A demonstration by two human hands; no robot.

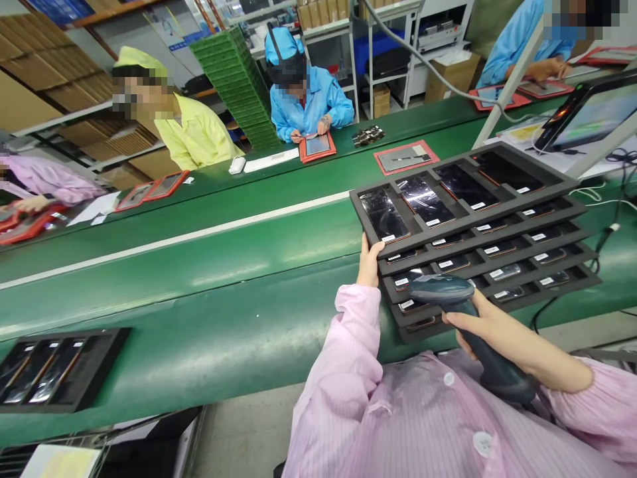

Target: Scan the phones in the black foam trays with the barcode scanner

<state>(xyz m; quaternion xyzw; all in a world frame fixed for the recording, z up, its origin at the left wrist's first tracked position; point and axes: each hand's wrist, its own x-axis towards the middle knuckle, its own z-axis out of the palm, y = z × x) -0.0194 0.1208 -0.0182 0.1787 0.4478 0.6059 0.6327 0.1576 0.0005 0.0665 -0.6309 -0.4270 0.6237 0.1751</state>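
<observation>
A stack of dark foam trays [423,232] stands on the green bench, each layer shifted so that a row of labelled phones shows along its near side. Four-slot top tray holds a black-screened phone [383,211] and several more like it. With its thumb over the rim, my left hand [369,263] grips the left corner of that tray. My right hand [485,322] is wrapped around the handle of a dark blue-grey barcode scanner [440,290]. The scanner's head points left, in front of the lower trays, and covers part of them.
Another foam tray [107,362] with phones lies at the bench's left. A monitor [592,119] and cables stand at right. Across the green bench [223,312], several people work at red-framed trays [405,158]. A slanted metal post [512,76] rises behind the stack.
</observation>
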